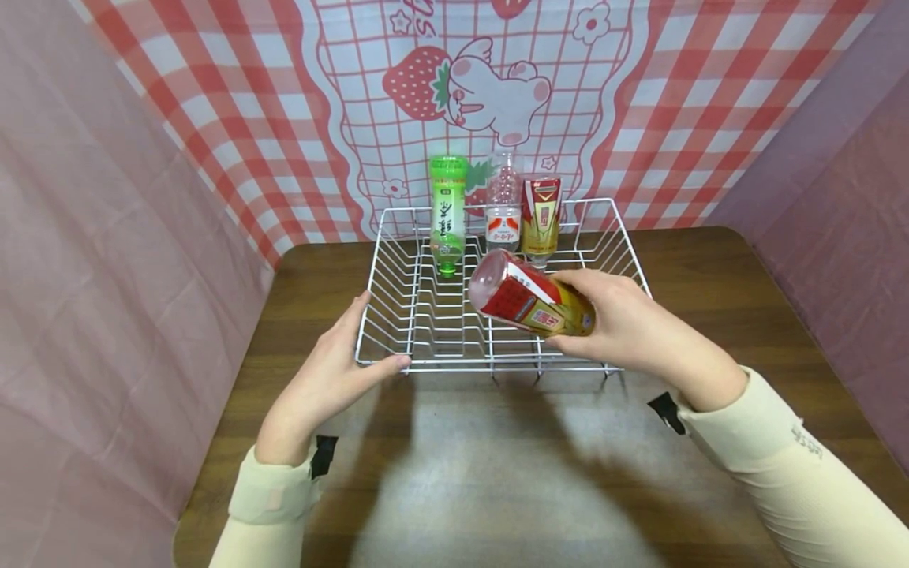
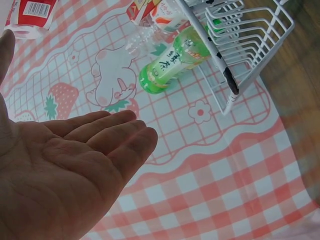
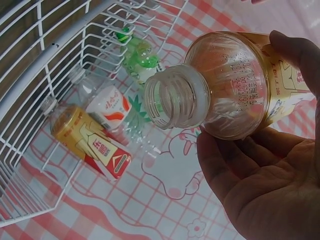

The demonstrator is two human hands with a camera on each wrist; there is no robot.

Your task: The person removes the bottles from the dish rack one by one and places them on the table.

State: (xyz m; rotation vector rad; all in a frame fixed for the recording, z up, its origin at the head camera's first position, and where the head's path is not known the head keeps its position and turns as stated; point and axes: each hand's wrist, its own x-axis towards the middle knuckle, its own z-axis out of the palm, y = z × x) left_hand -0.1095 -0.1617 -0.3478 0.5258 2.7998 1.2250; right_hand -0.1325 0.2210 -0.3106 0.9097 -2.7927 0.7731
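Note:
My right hand (image 1: 618, 319) grips an uncapped plastic bottle (image 1: 536, 304) with a red and gold label, tilted above the white wire rack (image 1: 454, 368). In the right wrist view its open mouth (image 3: 167, 97) points away from the palm, with fingers and thumb round the label. My left hand (image 1: 334, 367) is spread at the rack's front left corner, its fingers fairly straight and its palm bare in the left wrist view. At the rack's back stand a green-labelled bottle (image 1: 447, 209), a clear bottle (image 1: 503, 213) and another red and gold bottle (image 1: 542, 217), all upside down.
The rack stands on a dark wooden table (image 1: 298, 292). Behind it hangs a red checked cloth (image 1: 248, 102) with strawberry prints. Pale pink curtains (image 1: 92, 315) close off the left side, and a purplish one (image 1: 817, 150) the right.

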